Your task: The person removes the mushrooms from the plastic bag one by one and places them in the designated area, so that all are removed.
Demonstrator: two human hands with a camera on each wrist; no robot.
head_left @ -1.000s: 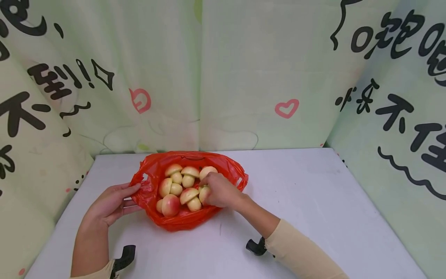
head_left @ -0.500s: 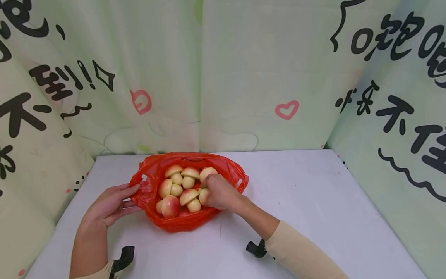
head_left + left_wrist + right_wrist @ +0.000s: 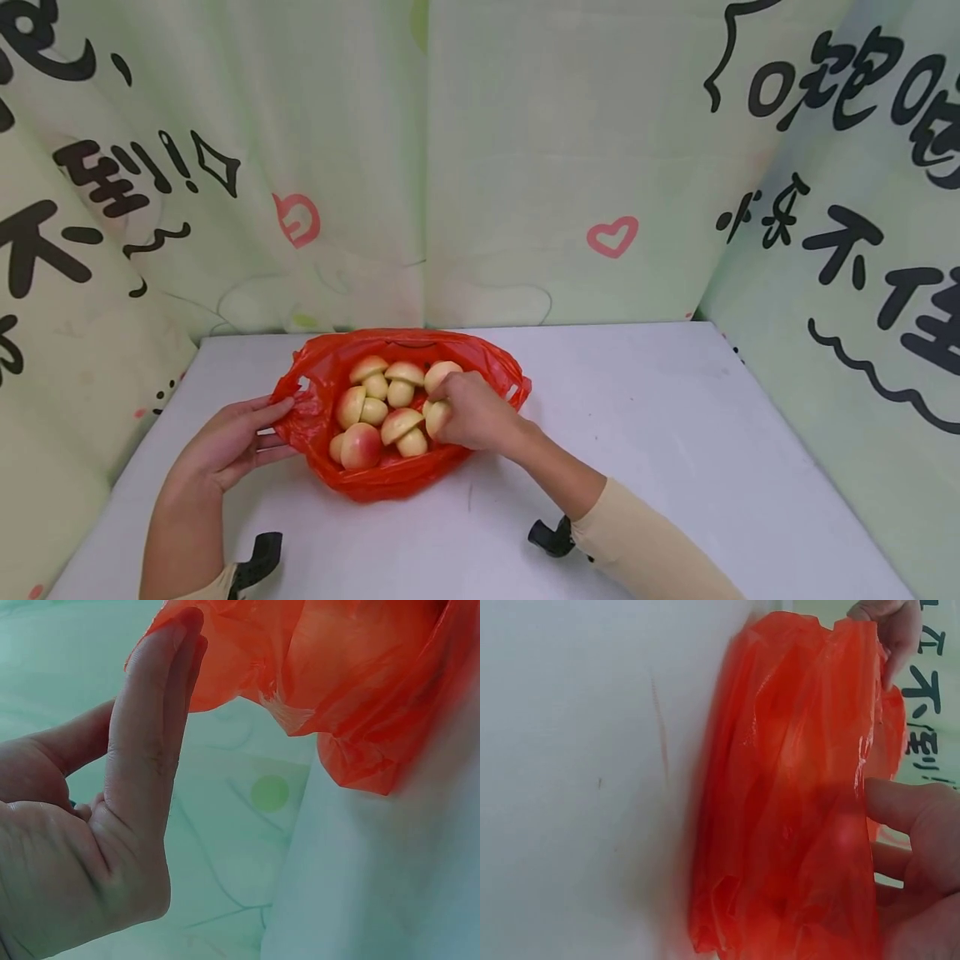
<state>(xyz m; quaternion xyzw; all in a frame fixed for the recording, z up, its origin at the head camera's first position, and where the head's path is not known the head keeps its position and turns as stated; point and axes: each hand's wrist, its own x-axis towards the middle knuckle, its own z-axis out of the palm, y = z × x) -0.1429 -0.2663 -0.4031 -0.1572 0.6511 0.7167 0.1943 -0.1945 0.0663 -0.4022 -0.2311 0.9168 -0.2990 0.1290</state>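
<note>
A red plastic bag (image 3: 390, 487) lies with its mouth spread wide, and several glossy pink-and-cream mushrooms (image 3: 361, 446) rest inside. My left hand (image 3: 228, 442) pinches the bag's left rim, thumb on the inner side and fingers along the outside. In the left wrist view the fingers (image 3: 142, 727) stand nearly straight against the red plastic (image 3: 345, 667). My right hand (image 3: 476, 412) reaches over the near right rim into the bag, its fingers around a mushroom (image 3: 437, 418) at the right. That mushroom is partly covered by the hand. The right wrist view shows the bag's outer wall (image 3: 795, 787) hiding the mushrooms.
The bag rests on a white table (image 3: 637, 467) close to its back edge. A pale green curtain (image 3: 510, 167) with black lettering and pink hearts hangs behind and on both sides. Black wrist mounts (image 3: 551, 537) sit on both forearms near the cream sleeves (image 3: 645, 533).
The whole head view has shifted slightly to the left. Both hands keep nearly the same place on the bag and at the mushroom.
</note>
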